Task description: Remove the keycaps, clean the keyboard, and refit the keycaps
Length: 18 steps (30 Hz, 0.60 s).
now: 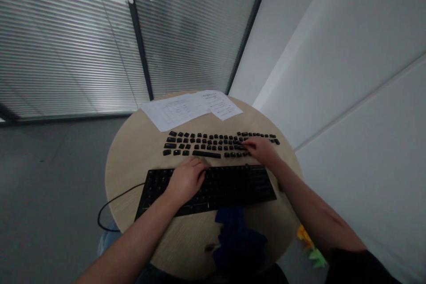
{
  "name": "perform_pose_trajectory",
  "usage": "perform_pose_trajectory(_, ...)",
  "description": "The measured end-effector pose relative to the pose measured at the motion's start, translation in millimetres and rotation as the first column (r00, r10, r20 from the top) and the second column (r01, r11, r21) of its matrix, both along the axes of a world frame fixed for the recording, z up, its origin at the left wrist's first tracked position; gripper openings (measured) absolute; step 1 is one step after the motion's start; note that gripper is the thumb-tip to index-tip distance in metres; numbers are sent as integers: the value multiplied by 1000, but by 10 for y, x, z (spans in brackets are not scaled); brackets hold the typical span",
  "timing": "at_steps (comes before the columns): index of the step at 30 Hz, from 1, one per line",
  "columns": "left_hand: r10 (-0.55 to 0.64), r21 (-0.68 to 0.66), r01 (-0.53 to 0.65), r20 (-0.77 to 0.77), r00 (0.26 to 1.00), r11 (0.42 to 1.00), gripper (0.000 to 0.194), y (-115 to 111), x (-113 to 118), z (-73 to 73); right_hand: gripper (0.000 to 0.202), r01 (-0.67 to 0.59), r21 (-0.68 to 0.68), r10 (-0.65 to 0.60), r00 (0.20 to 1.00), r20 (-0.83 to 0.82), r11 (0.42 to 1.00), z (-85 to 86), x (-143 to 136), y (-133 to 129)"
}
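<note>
A black keyboard [233, 186] lies across the round table, its surface too dark to make out in detail. Loose black keycaps [213, 142] are spread in rows just beyond it, among them a long space bar [206, 154]. My left hand [188, 176] rests on the keyboard's upper left part, fingers laid over its far edge and thumb apart. Over the right part of the rows, my right hand [261, 148] has thumb and fingertips pinched together at a small keycap [240, 144], and its palm hides some others.
Printed sheets [179, 108] lie at the far side of the wooden round table [126, 159]. A crumpled dark blue cloth-like thing [238, 239] sits near the front edge. The keyboard's cable [109, 204] hangs over the left edge. A white wall [359, 75] stands close on the right.
</note>
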<state>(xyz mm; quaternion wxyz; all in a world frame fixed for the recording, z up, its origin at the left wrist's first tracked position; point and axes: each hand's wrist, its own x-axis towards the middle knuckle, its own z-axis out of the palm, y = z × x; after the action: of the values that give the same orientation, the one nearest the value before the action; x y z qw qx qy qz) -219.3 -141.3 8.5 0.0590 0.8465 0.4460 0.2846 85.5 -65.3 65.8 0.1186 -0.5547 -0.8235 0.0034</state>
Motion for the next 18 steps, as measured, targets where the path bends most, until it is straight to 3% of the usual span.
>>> perform_pose_trajectory(3,61,54,-58,-58,996,997,16,-62,39,144,26,164,-10,-161,977,138,986,55,398,509)
perform_pose_trajectory(7,49,66,-40,-145,988,997,16,103,250,532,26,182,-35,-172,967,185,983,-26,642,981)
perform_pose_trajectory(10,34,-54,-49,-252,967,997,17,587,586,765,23,130,-72,-111,970,218,989,-126,616,1175)
perform_pose_trajectory(12,18,-205,-86,-313,950,975,19,1012,860,816,23,92,-93,-68,970,231,991,-177,561,1260)
perform_pose_trajectory(15,17,-260,-110,-335,942,959,22,1590,1250,752,21,49,-110,-21,969,247,993,-221,500,1356)
perform_pose_trajectory(18,3,-294,-111,-344,939,949,25,1958,1539,619,20,10,-131,24,966,257,991,-240,486,1429)
